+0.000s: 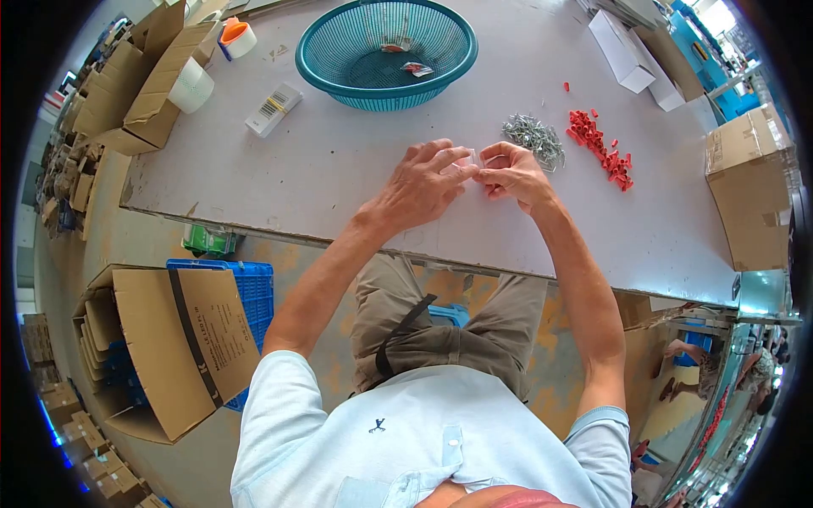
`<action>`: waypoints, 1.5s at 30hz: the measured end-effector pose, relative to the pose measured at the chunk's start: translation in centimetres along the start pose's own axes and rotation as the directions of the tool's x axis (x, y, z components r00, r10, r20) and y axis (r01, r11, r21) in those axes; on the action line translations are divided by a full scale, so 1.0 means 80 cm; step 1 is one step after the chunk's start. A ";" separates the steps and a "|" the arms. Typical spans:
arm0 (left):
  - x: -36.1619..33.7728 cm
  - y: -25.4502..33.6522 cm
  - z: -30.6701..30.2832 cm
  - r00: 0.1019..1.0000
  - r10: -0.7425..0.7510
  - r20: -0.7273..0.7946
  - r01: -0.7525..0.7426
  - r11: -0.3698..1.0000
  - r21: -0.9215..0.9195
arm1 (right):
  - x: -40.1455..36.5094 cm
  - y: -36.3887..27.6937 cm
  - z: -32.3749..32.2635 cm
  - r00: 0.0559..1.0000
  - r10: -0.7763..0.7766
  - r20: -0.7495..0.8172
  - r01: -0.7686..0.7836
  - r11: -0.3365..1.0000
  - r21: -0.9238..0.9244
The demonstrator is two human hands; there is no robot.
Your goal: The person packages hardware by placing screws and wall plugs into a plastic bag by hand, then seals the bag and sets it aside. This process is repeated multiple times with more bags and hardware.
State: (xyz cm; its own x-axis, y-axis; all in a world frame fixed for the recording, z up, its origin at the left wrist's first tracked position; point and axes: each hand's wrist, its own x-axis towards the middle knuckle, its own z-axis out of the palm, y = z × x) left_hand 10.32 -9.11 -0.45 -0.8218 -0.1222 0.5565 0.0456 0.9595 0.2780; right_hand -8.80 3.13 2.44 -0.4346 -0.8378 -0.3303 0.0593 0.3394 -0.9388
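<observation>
My left hand and my right hand meet over the table, their fingertips pinching a small clear plastic bag between them. Its contents are too small and too covered by the fingers to make out. Just beyond my right hand lies a heap of silvery metal screws or nails. To the right of that heap, small red plastic pieces are spread in a long pile. A teal plastic basket stands ahead of my hands, with a few small red-and-white packets inside.
The table has its near edge just before my lap. On its left are a small labelled white box, a white cup, a tape roll and an open carton. Cartons stand at right; another is below left.
</observation>
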 end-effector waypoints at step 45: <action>0.079 0.079 0.096 0.871 -0.378 0.314 0.429 0.273 -0.861 | -0.143 0.044 -0.082 0.495 -0.763 -0.416 0.433 0.631 -0.643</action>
State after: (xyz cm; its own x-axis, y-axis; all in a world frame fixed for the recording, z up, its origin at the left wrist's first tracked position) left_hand 1.07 -1.86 -1.20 -0.9112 -0.3896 0.1340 0.1494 -0.0094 0.9887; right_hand -9.51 16.70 3.58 -0.6337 -0.4958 0.5938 -0.7291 0.1262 -0.6727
